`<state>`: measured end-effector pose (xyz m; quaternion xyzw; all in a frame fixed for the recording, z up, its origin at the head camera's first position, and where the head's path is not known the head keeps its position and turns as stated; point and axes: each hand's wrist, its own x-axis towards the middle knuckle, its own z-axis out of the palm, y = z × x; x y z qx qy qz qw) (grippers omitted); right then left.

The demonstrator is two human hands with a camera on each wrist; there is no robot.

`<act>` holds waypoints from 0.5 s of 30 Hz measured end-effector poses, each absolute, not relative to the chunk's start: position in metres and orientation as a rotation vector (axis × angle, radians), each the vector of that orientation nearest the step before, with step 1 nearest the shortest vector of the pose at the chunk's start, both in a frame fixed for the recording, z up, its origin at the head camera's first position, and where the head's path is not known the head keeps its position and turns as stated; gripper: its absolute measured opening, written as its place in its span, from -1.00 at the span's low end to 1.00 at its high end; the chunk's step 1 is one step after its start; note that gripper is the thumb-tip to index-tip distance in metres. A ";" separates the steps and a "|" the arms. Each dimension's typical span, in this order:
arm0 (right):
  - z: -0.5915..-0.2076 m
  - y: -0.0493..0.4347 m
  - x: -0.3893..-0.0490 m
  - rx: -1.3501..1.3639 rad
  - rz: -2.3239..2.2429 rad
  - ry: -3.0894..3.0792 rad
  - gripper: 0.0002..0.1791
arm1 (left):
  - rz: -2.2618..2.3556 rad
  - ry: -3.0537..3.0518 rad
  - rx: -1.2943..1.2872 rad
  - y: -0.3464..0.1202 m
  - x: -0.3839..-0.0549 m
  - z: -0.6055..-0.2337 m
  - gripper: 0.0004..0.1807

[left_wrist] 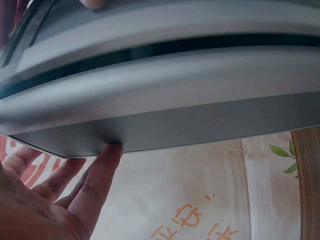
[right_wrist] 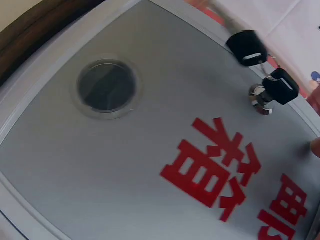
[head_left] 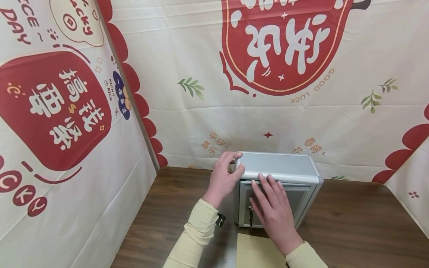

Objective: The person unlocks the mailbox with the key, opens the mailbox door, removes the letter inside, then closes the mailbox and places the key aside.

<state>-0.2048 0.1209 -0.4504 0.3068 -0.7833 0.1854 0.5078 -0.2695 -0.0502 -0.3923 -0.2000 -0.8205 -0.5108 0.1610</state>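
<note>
A grey metal box (head_left: 278, 163) with silver rounded edges stands on the table, its door (right_wrist: 125, 160) facing me. The door carries red characters and a round dark window. A dark gap runs between door and frame in the left wrist view. My left hand (head_left: 223, 176) grips the box's upper left end, thumb near the front edge and fingers toward the back. My right hand (head_left: 276, 212) lies over the door with fingers extended, tips at its upper edge. Keys (right_wrist: 282, 86) hang from the lock (right_wrist: 261, 100), close to the right thumb.
A yellow paper sheet (head_left: 256, 251) lies on the brown wooden table (head_left: 348, 223) in front of the box. Printed cloth (head_left: 187, 123) hangs behind the table and along the left side.
</note>
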 end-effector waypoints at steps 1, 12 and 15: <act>-0.451 0.121 -0.206 0.739 0.444 -1.873 -0.53 | -1.461 -2.341 -0.571 -0.050 -0.269 -0.392 -0.59; -0.453 0.122 -0.215 0.741 0.418 -1.802 -0.58 | -1.467 -2.339 -0.564 -0.049 -0.270 -0.394 -0.62; -0.452 0.122 -0.216 0.749 0.419 -1.798 -0.59 | -1.465 -2.334 -0.565 -0.050 -0.270 -0.394 -0.62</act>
